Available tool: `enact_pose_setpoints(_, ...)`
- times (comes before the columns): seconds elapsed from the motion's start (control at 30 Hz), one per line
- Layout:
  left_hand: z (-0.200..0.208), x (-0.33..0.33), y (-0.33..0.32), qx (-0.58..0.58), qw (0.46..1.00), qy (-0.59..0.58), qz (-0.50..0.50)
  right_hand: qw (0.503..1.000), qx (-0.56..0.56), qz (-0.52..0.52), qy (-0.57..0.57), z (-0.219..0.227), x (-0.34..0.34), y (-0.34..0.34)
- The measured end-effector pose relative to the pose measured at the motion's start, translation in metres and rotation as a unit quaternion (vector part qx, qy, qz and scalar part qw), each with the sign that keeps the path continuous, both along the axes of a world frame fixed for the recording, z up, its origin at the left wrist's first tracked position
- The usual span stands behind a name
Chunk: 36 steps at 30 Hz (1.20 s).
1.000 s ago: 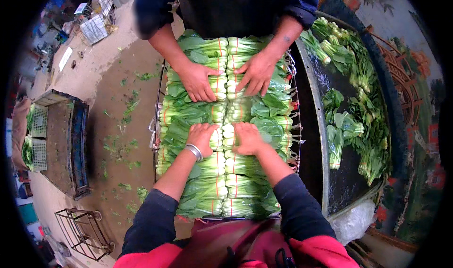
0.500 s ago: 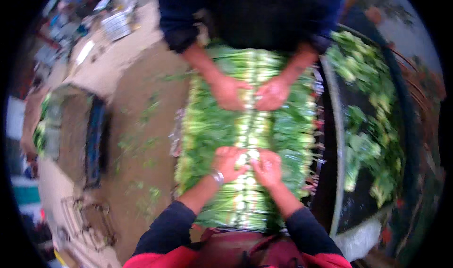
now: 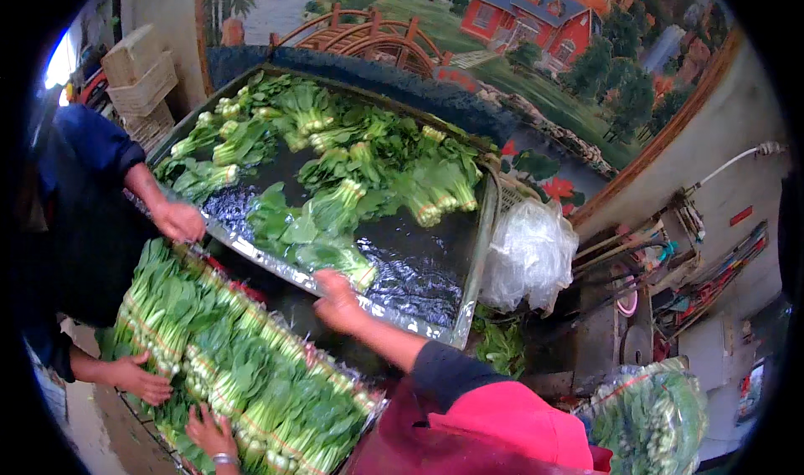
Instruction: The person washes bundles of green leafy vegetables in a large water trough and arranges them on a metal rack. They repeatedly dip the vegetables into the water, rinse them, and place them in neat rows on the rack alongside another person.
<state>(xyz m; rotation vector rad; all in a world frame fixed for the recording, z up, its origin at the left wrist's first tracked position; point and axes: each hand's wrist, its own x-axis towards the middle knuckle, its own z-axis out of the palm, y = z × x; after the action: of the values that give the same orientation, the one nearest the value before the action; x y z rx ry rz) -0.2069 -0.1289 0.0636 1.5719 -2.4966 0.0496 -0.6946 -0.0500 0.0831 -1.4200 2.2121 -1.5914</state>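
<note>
Right hand (image 3: 339, 301) reached forward to the near rim of the water-filled metal tray (image 3: 435, 328); grip loosely open, holding nothing, fingertips just short of a floating bunch of leafy greens (image 3: 339, 257). Left hand (image 3: 209, 433) lay flat, open, on the packed rows of greens (image 3: 251, 374) in the wire crate (image 3: 159, 441) below and left of the right grip.

Progress, as judged: crate near full, rows tight; many loose bunches remained in the tray.

A co-worker's hands (image 3: 177, 220) held the tray's left edge and the crate's far side. Open water lay ahead of the right grip; a plastic bag (image 3: 528, 253) crowded its right.
</note>
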Motion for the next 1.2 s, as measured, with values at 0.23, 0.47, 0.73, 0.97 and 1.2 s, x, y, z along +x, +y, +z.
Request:
enact_pose_setpoints(0.23, 0.017, -0.020, 0.089, -0.019, 0.991, 0.045, 0.127, 0.915, 0.227, -0.327, 0.068, -0.019, -0.351, 0.119)
enact_pose_setpoints(0.47, 0.052, -0.188, 0.164, 0.213, 0.976, 0.032, -0.034, 0.873, 0.349, -0.340, 0.033, -0.044, -0.501, 0.110)
enact_pose_setpoints(0.73, 0.095, -0.279, 0.146, 0.266, 0.957, 0.114, -0.032, 0.829, 0.509, -0.224, -0.063, -0.051, -0.481, 0.102)
enact_pose_setpoints(0.97, 0.098, -0.313, 0.144, 0.359, 0.928, 0.101, 0.008, 0.966, 0.246, -0.058, -0.052, 0.034, -0.554, 0.026)
enact_pose_setpoints(1.2, 0.122, -0.353, 0.142, 0.455, 0.866, 0.137, 0.154, 0.874, 0.147, -0.357, -0.296, -0.057, -0.666, -0.119)
